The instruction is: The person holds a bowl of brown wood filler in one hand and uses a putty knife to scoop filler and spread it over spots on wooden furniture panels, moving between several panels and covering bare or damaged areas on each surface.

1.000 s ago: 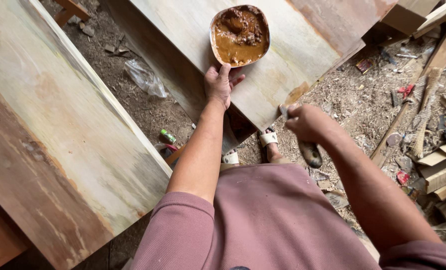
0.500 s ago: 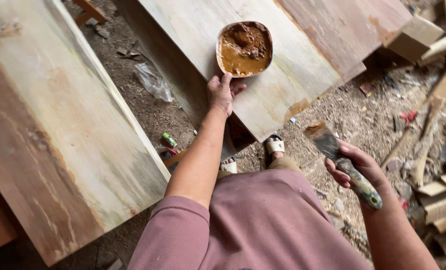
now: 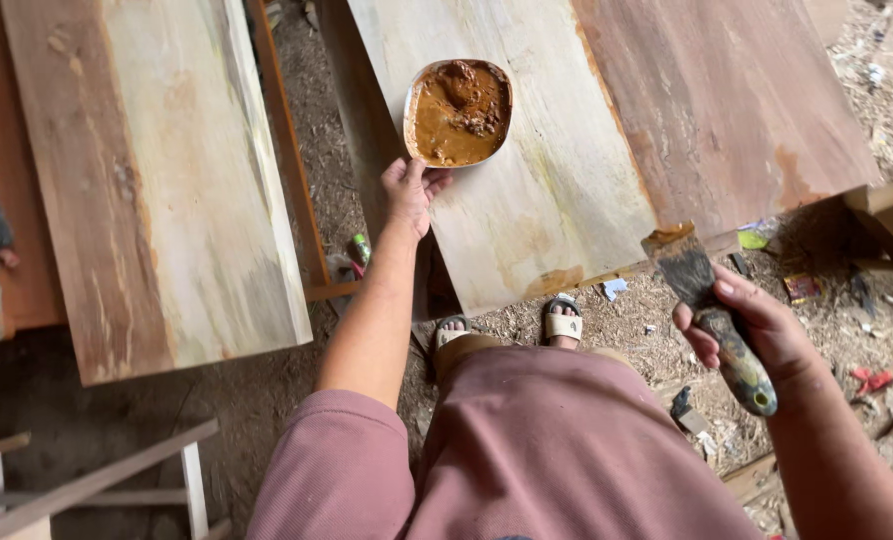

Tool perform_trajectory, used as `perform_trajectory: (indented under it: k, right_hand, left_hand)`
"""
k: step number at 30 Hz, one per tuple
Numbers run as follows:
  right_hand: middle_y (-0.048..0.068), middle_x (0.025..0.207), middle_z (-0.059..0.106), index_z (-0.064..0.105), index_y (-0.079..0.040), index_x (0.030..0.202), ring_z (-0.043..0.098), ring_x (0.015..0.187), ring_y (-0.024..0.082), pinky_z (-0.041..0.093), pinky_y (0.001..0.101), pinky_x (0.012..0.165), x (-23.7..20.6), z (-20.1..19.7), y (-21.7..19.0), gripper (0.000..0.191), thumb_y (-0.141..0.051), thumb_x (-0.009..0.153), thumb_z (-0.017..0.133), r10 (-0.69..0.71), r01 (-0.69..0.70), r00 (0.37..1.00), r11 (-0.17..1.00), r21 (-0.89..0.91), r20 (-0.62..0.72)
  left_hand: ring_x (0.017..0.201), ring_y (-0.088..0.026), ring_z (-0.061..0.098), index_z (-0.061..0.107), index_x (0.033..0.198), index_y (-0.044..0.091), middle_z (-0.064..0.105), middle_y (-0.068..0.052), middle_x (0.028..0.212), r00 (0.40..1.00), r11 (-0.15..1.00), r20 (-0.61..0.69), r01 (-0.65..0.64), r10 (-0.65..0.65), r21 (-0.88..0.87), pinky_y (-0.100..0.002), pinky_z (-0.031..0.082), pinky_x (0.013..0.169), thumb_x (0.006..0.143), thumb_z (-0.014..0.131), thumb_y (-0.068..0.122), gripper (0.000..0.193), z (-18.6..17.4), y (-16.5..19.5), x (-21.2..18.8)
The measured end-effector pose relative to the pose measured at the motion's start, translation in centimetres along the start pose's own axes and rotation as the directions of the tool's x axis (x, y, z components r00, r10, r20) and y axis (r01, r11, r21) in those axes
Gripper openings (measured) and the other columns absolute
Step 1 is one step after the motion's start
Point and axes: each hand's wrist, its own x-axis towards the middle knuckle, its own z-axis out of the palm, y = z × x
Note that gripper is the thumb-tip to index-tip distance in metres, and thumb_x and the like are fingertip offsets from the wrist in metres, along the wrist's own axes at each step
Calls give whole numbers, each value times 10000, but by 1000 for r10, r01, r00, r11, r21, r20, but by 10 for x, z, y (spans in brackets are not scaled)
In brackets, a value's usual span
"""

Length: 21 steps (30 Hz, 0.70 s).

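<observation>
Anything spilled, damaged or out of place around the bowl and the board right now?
Nothing spilled: the bowl of brown paste sits level on the board, left hand at its rim. Only oddities: wrappers and wood scraps littering the ground.

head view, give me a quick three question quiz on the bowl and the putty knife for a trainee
1. True or false: the left hand touches the near rim of the bowl.
2. Which hand grips the putty knife? A) left B) right C) neither
3. What does the bowl rest on, and what fills it?

Key
1. True.
2. B, the right hand wraps the handle, blade pointing up and away from the body.
3. It sits on a pale wooden board and holds a brown paste.
</observation>
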Motion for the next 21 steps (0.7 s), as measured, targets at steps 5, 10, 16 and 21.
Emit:
perform_trajectory:
  k: [5, 10, 16, 21]
  right_hand:
    - [215, 966, 693, 481, 20, 1353, 612, 598, 200, 526, 294, 497, 40, -26, -37, 415, -271, 1063, 540, 43, -30, 988, 996, -89, 150]
    - [235, 1021, 688, 481, -7, 1389, 634, 672, 222, 556, 324, 541, 82, -35, -61, 402, -253, 1074, 523, 93, -70, 957, 993, -93, 275]
    - [233, 1079, 678, 476, -5, 1378, 652, 755, 229, 576, 348, 599, 153, -21, -86, 358, -225, 1096, 460, 140, -59, 921, 972, -226, 364]
    - [208, 1098, 697, 444, -68, 1531, 654, 771, 204, 579, 356, 627, 217, 12, -110, 471, -221, 1087, 415, 197, -33, 922, 897, -440, 333]
  left_hand:
    - [823, -268, 733, 606, 1020, 10, 718, -148, 961, 987, 993, -140, -91, 80, -71, -405, 656, 730, 1026, 592, 144, 135, 7, -23, -27]
    - [855, -270, 731, 581, 1021, 9, 700, -149, 1004, 970, 992, -222, -115, 102, -49, -417, 663, 759, 1028, 554, 121, 115, -5, -33, -63]
    - [870, -244, 727, 598, 1049, 9, 692, -143, 1041, 962, 998, -269, -50, 55, 23, -394, 656, 779, 1033, 550, 151, 151, -35, -34, -130]
    - [842, -272, 755, 597, 970, -24, 720, -170, 999, 949, 995, -315, 32, -2, 90, -415, 687, 771, 1021, 544, 153, 191, -60, -50, -186]
